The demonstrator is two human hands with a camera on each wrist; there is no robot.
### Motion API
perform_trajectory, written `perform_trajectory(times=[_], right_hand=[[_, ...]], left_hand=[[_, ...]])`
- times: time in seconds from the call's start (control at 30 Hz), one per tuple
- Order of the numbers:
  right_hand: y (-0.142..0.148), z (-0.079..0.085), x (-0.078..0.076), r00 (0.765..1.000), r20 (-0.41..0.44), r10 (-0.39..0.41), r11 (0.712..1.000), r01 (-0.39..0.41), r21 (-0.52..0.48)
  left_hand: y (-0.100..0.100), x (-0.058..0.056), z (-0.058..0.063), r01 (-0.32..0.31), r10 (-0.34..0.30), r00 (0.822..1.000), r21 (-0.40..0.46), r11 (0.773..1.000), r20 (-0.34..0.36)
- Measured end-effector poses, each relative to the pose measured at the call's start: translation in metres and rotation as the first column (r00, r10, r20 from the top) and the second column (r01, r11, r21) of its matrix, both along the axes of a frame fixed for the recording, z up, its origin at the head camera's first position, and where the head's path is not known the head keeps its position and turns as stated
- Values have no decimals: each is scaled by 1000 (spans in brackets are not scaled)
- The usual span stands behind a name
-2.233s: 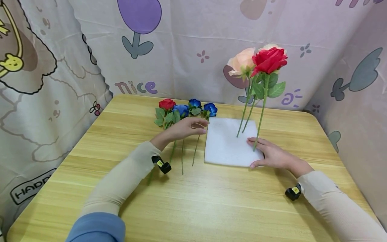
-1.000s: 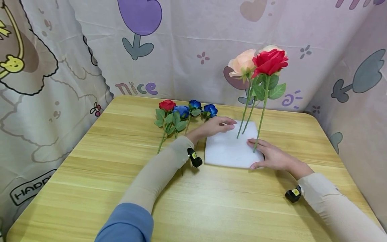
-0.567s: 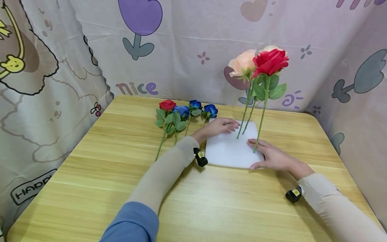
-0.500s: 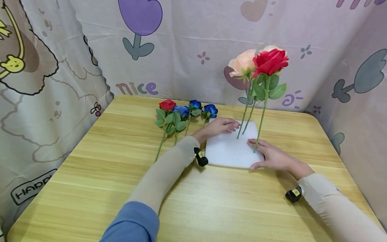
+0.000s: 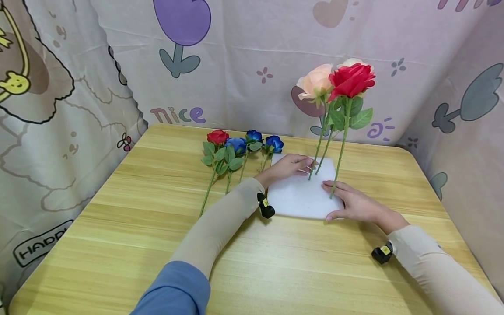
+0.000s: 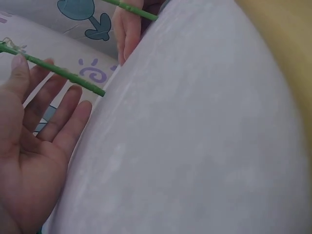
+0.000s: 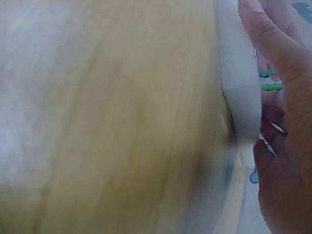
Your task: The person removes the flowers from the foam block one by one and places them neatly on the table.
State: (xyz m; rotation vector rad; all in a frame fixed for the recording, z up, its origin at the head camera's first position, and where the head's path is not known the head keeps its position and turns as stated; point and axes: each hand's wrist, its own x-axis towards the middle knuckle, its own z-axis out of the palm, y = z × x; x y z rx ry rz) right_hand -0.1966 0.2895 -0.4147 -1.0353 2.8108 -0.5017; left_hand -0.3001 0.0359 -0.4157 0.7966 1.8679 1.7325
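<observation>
A white foam board [image 5: 293, 201] lies on the table, with a peach rose [image 5: 315, 83], a red rose [image 5: 351, 81] and a pale rose [image 5: 356, 62] standing upright in it. My left hand [image 5: 289, 166] reaches over the board and pinches the peach rose's stem [image 6: 73, 77] low down. The left wrist view has the thumb on that stem and the fingers behind it. My right hand [image 5: 354, 203] rests on the board's right front corner, fingers spread on top near the red rose's stem, thumb at the front edge. The pale rose is mostly hidden behind the red one.
Left of the board, a red rose [image 5: 218, 137] and several blue roses [image 5: 235, 144] lie on the wooden table [image 5: 275, 271]. My left forearm covers parts of their stems. A printed curtain [image 5: 244, 87] hangs behind the table and at both sides.
My left hand has moved right, from above the lying roses across the board to the peach rose's stem, and its fingers have come round it. The right hand has stayed in place.
</observation>
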Motion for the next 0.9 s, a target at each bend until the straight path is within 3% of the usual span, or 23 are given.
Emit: perform_trajectory(times=[0.37, 0.9], right_hand=[[0, -1, 0, 1000, -8, 7, 1000, -7, -3], [1, -1, -1, 1000, -11, 12, 1000, -12, -2]], left_hand=[[8, 2, -2, -34, 34, 999, 21, 999, 17], [14, 7, -5, -108, 107, 991, -1, 994, -75]])
